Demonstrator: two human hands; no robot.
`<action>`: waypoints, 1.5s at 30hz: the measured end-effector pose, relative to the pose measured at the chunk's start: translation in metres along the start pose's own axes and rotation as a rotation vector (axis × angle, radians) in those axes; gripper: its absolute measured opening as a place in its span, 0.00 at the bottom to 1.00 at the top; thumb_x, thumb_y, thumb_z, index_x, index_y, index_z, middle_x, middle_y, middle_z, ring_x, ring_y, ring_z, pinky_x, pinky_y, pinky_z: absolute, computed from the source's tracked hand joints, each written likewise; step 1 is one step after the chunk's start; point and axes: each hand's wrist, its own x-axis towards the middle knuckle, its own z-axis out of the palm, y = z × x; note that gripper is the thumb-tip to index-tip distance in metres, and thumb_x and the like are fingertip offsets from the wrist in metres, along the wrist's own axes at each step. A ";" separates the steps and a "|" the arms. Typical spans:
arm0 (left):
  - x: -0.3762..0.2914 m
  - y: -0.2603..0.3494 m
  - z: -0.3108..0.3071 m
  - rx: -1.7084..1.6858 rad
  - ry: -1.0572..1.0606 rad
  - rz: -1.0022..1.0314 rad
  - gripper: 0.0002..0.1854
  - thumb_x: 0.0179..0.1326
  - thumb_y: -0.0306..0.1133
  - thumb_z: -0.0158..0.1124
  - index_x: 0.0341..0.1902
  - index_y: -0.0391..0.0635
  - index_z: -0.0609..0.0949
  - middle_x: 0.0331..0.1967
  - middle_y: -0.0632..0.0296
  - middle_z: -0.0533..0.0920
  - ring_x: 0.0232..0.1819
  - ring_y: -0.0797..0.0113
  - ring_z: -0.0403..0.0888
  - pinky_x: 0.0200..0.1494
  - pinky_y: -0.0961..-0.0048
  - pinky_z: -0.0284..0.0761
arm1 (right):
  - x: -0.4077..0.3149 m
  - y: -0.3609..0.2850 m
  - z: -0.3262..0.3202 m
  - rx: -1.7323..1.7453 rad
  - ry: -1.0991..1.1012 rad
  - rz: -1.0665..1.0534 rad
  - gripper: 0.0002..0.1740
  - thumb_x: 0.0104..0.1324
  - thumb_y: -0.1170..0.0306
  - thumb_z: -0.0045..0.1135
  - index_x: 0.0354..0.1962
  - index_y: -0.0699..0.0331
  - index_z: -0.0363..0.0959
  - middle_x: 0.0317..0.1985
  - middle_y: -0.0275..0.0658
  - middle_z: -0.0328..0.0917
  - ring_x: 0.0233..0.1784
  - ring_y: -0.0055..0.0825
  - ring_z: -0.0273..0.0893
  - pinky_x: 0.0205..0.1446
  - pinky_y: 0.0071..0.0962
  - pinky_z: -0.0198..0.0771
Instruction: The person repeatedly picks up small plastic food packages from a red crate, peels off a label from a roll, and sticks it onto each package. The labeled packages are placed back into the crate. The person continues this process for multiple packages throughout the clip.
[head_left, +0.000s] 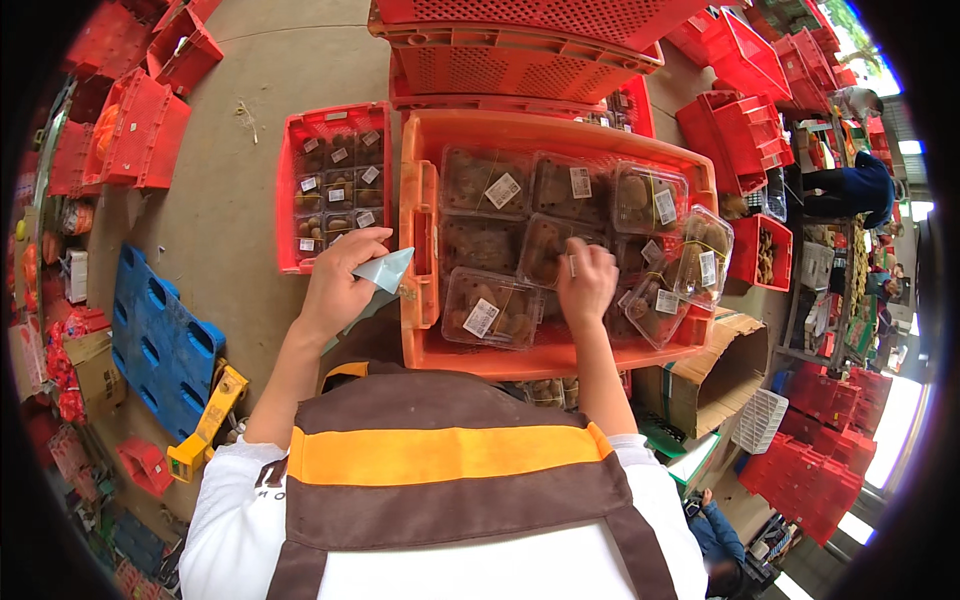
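Note:
My left hand (337, 281) pinches a folded strip of pale blue backing paper (388, 270) beside the left end of an orange plastic crate (421, 341). Inside the crate lie several clear plastic clamshell packs of brown fruit, tied with thin yellow bands. My right hand (589, 283) is over a tilted clamshell pack (541, 244) in the middle, its curled fingers at a white label (573, 267) on the lid. The fingers partly cover that label; whether they grip it or press it, I cannot tell. A labelled pack (491, 309) lies nearest me; two others (703, 259) (654, 306) lean at the right end.
A red crate of labelled packs (335, 116) stands on the floor at left. Stacked red crates (517, 64) rise behind. A blue plastic pallet (161, 341) and yellow pallet-jack handle (217, 409) are at lower left, an open cardboard box (720, 367) at right. People are at far right.

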 end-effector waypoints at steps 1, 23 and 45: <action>-0.001 0.000 -0.001 -0.020 -0.002 -0.020 0.12 0.48 0.18 0.56 0.39 0.35 0.80 0.54 0.48 0.82 0.57 0.49 0.80 0.59 0.62 0.73 | -0.001 -0.010 -0.002 0.090 -0.101 -0.096 0.19 0.62 0.69 0.61 0.52 0.56 0.75 0.35 0.44 0.76 0.43 0.44 0.76 0.43 0.37 0.72; -0.020 -0.007 -0.008 -0.039 0.022 -0.014 0.11 0.50 0.18 0.58 0.38 0.36 0.81 0.53 0.49 0.83 0.55 0.51 0.81 0.56 0.63 0.75 | -0.039 -0.043 0.018 0.174 -0.648 -0.591 0.11 0.61 0.57 0.59 0.33 0.54 0.81 0.54 0.38 0.73 0.69 0.44 0.59 0.72 0.48 0.55; -0.005 0.013 -0.011 -0.633 0.005 -0.263 0.11 0.59 0.16 0.54 0.41 0.38 0.83 0.32 0.69 0.83 0.37 0.82 0.77 0.41 0.79 0.73 | 0.049 -0.180 -0.026 1.657 -0.742 0.210 0.33 0.67 0.72 0.63 0.66 0.64 0.57 0.50 0.39 0.77 0.60 0.26 0.71 0.63 0.29 0.66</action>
